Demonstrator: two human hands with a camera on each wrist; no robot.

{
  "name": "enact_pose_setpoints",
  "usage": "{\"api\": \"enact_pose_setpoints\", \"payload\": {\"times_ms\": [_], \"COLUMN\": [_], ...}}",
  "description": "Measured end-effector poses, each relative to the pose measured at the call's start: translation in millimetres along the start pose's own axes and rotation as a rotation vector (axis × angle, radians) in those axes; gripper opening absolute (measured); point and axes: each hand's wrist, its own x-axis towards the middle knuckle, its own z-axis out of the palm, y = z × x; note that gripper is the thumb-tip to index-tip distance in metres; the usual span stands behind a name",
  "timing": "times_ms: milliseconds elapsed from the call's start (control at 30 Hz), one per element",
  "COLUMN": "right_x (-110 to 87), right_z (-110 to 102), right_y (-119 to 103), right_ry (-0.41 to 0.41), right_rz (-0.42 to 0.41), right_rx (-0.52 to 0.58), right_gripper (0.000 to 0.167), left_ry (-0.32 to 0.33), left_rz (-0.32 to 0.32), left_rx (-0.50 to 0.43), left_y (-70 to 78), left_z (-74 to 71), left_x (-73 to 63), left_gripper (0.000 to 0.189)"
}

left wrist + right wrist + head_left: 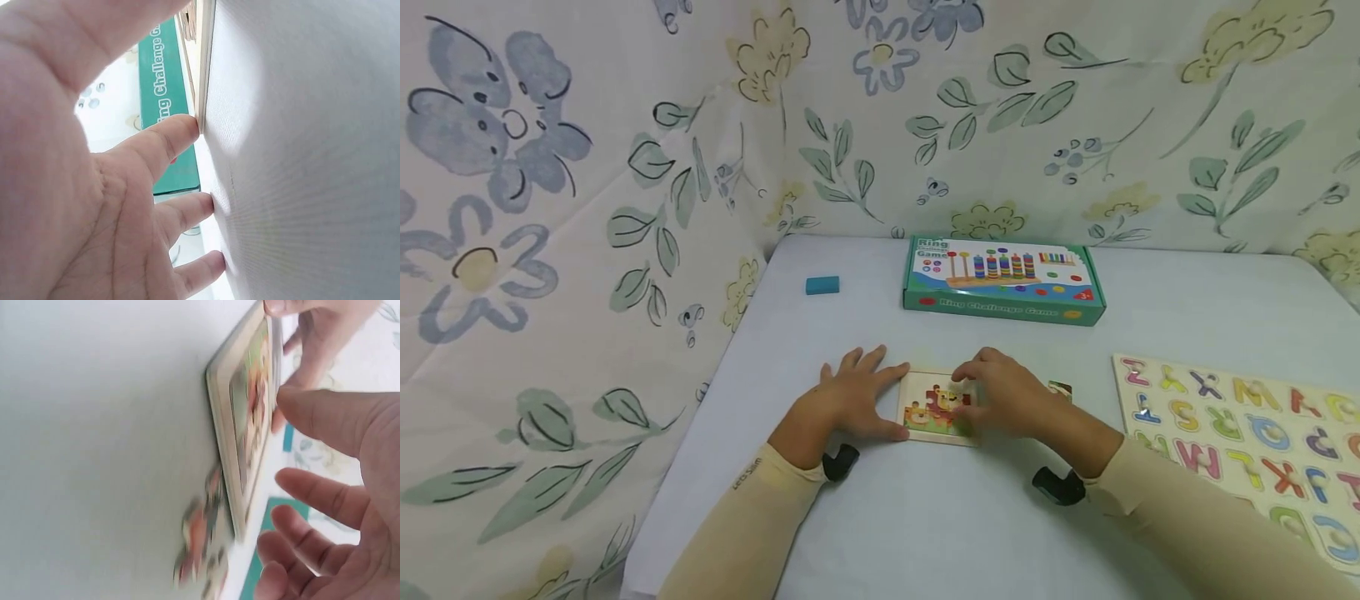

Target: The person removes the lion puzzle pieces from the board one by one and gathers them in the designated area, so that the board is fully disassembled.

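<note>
A small wooden jigsaw puzzle (pixel 936 408) with a pale frame lies on the table, showing an orange animal picture on green. My left hand (pixel 861 400) is spread at its left side, index fingertip and thumb touching the frame. In the left wrist view, the other fingertips (pixel 215 259) rest on the tabletop. Over the right part of the puzzle hovers my right hand (pixel 1007 392), thumb and fingers apart. Nothing shows between them in the right wrist view. Loose puzzle pieces (pixel 197 531) lie beside the frame, mostly hidden behind the right wrist in the head view.
Behind the puzzle stands a green Ring Challenge Game box (pixel 1000 283). A small blue block (pixel 822 285) sits at the back left. On the right lies a wooden alphabet board (pixel 1247 425) with colourful letters. Floral cloth (pixel 865 217) hangs along the back and left.
</note>
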Motion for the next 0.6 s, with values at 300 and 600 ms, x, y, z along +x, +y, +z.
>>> {"api": "enact_pose_setpoints", "payload": {"times_ms": [300, 600], "right_x": [14.0, 11.9], "right_z": [14, 11], "right_y": [-11, -17], "right_ry": [-0.024, 0.012], "right_rz": [-0.021, -0.022], "right_rx": [-0.005, 0.015], "right_gripper": [0.046, 0.048], "left_ry": [0.001, -0.002], "left_rz": [0.002, -0.013], "left_rx": [0.014, 0.007], "left_y": [2.5, 0.0], "left_z": [1.0, -0.1], "left_x": [1.6, 0.0], "left_gripper": [0.096, 0.096]}}
